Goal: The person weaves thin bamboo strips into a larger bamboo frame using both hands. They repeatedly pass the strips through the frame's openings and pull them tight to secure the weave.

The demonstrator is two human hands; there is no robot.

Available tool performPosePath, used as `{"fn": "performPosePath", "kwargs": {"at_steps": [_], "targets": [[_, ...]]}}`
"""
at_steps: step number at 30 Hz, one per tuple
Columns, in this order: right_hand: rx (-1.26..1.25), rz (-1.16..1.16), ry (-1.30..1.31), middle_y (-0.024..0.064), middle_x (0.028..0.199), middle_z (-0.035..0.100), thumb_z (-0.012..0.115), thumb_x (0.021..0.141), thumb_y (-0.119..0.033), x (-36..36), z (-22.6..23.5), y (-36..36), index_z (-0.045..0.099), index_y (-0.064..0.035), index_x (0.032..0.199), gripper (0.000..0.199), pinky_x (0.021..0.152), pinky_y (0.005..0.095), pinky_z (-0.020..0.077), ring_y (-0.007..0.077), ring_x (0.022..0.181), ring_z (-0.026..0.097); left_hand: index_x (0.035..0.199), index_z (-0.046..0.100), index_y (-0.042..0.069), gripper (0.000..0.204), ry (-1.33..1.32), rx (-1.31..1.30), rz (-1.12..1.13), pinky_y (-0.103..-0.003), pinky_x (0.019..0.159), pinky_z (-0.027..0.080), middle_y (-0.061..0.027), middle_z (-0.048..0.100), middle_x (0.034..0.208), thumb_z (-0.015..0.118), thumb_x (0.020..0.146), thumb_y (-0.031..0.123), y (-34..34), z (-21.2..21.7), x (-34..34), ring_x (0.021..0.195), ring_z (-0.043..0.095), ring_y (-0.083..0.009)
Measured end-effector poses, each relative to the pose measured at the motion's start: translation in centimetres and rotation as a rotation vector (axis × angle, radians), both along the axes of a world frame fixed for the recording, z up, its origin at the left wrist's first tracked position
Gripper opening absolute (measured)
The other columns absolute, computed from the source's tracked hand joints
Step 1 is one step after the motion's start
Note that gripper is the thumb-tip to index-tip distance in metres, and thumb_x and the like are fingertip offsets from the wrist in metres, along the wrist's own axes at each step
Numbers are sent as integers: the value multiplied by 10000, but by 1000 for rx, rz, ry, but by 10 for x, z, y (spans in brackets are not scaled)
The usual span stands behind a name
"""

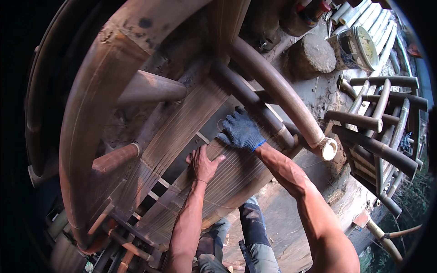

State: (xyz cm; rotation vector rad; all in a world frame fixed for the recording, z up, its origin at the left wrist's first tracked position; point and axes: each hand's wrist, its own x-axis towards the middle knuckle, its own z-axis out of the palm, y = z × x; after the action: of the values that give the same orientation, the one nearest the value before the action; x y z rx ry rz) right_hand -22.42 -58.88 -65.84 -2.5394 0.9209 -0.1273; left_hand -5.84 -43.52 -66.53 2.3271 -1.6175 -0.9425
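From afar, I watch a bamboo frame [86,123] loom at left, a slatted panel [230,182] under both hands; the gloved right hand [243,129] bends at its edge, grip impossible to tell, while the bare left hand [205,167] spreads open.

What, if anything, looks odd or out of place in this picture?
The right hand wears a grey-blue glove while the left hand is bare, an odd mismatch. Also, an open gap between the slatted panels exposes light crosspieces, so the surface looks incomplete.
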Motion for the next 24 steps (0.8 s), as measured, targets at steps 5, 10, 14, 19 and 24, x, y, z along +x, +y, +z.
{"fn": "performPosePath", "kwargs": {"at_steps": [5, 10, 14, 19, 24], "targets": [[-50, -217, -137, 166, 1167, 637, 645, 903, -317, -4, 8, 27, 640, -60, 1172, 372, 1113, 489, 366, 350, 1169, 569, 1284, 533, 57, 826, 32, -5, 26, -539, 1014, 303, -179, 637, 1178, 822, 692, 555, -3, 0, -2, 1163, 528, -373], [618, -887, -316, 162, 1093, 694, 638, 948, -181, -108, 47, 130, 683, -48, 1145, 242, 918, 351, 520, 259, 1024, 673, 1314, 510, 62, 750, 17, -84, 95, -513, 1004, 381, -166, 535, 1293, 790, 767, 493, 20, 4, 18, 1206, 484, -378], [1143, -1665, -382, 73, 796, 615, 590, 919, -213, -314, 55, 212, 634, -65, 893, 156, 626, 411, 568, 214, 655, 628, 1259, 535, 105, 376, -183, -323, 233, -507, 927, 438, -120, 536, 1243, 603, 929, 271, 46, 25, 35, 1114, 512, -354], [1178, -1833, -471, 65, 783, 626, 596, 915, -243, -344, 79, 228, 643, -116, 921, 135, 632, 427, 563, 233, 620, 610, 1181, 553, 105, 263, -402, -270, 194, -484, 914, 462, -124, 553, 1181, 602, 940, 196, 92, 11, 114, 1088, 548, -361], [772, -1112, 5, 119, 861, 678, 629, 953, -248, -210, 78, 192, 687, -36, 1036, 234, 695, 357, 535, 246, 735, 654, 1019, 570, 86, 151, -341, -247, -55, -460, 858, 468, -125, 542, 1015, 651, 908, 149, 90, 3, 143, 1017, 561, -351]]}}
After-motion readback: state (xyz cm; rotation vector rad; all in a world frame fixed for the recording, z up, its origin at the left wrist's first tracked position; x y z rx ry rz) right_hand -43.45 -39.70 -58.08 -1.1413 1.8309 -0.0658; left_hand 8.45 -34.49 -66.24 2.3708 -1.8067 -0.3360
